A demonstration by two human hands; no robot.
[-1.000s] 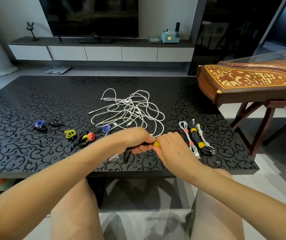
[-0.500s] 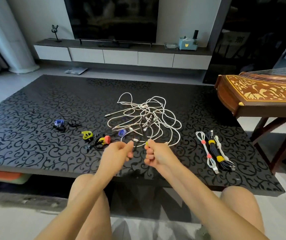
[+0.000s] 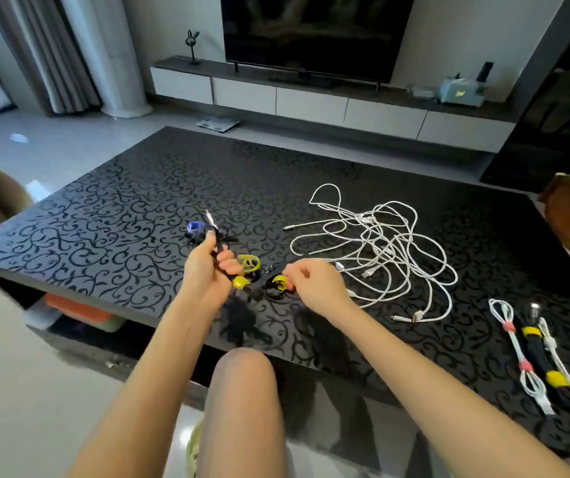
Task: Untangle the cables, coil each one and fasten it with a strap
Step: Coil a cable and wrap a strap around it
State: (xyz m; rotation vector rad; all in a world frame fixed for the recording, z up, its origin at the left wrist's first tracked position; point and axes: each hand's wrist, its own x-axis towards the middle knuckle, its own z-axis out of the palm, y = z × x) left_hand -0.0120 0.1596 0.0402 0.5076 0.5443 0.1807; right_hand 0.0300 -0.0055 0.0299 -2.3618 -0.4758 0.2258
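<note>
left hand (image 3: pixel 207 270) is gripping black cable (image 3: pixel 219 246), fingers curled round it, yellow strap (image 3: pixel 240 281) at its lower end. right hand (image 3: pixel 311 284) is hovering over loose straps (image 3: pixel 276 286), fingers curled; can't tell if pinching. white tangle (image 3: pixel 380 250) is lying on table (image 3: pixel 121 208), to the right.

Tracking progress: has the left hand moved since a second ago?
Yes. The left hand moved left, from in front of the white tangle to beside the blue strap.

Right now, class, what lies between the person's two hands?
Head view: loose yellow straps, between the left hand gripping a black cable and the right hand.
</note>
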